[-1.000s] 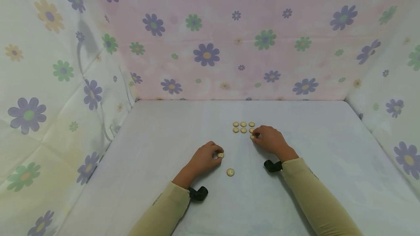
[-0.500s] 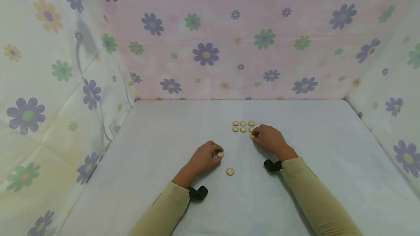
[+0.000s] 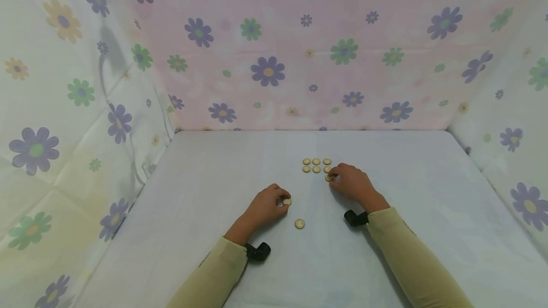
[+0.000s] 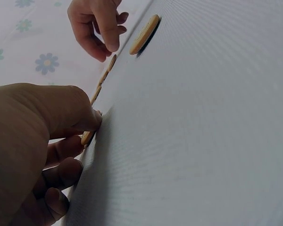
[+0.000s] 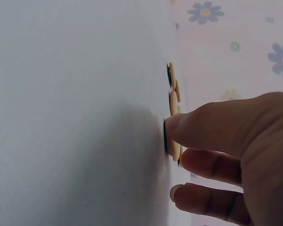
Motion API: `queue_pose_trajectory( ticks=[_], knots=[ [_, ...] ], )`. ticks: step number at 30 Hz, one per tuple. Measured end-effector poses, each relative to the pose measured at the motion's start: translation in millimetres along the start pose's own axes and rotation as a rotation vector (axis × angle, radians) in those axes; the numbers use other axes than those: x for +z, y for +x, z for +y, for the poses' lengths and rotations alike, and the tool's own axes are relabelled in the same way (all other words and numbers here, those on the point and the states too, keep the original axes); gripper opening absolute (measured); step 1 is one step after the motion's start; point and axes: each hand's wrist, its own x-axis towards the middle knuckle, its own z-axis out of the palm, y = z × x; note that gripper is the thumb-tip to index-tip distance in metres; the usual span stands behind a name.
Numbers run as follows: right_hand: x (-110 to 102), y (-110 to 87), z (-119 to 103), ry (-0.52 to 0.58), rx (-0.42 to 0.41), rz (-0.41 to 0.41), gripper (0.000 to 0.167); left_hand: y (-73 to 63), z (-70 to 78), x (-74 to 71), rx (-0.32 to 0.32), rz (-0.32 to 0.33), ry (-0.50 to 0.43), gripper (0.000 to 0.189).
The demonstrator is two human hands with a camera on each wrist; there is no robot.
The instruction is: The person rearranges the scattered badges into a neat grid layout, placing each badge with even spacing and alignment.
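Observation:
Small round tan discs with raised rims and a dark mark on top lie on the white table. My left hand [image 3: 264, 207] pinches one disc [image 3: 287, 202] between thumb and fingers, at the tabletop. The thumb covers much of this disc [image 4: 87, 137] in the left wrist view. Further right and back, my right hand [image 3: 353, 183] pinches another disc [image 3: 328, 178] at the near right corner of a grouped block of discs [image 3: 316, 169]. In the right wrist view its thumb presses over that disc [image 5: 171, 143]. A single loose disc [image 3: 299, 224] lies nearer to me, between the hands.
The grouped discs form two rows, with three in the back row [image 3: 316, 161]. White cloth covers the table [image 3: 214, 165]. Flower-print cloth walls [image 3: 299, 51] stand at the back and both sides. Each wrist bears a black camera mount [image 3: 259, 251].

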Motion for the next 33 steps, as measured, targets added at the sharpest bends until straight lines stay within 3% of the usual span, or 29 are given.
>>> queue_pose_trajectory(
  ticks=[33],
  knots=[
    [-1, -20.3, -40, 0.007, -0.099, -0.069, 0.023, -0.4, 1.8, -2.4, -0.028, -0.023, -0.019, 0.020]
  ],
)
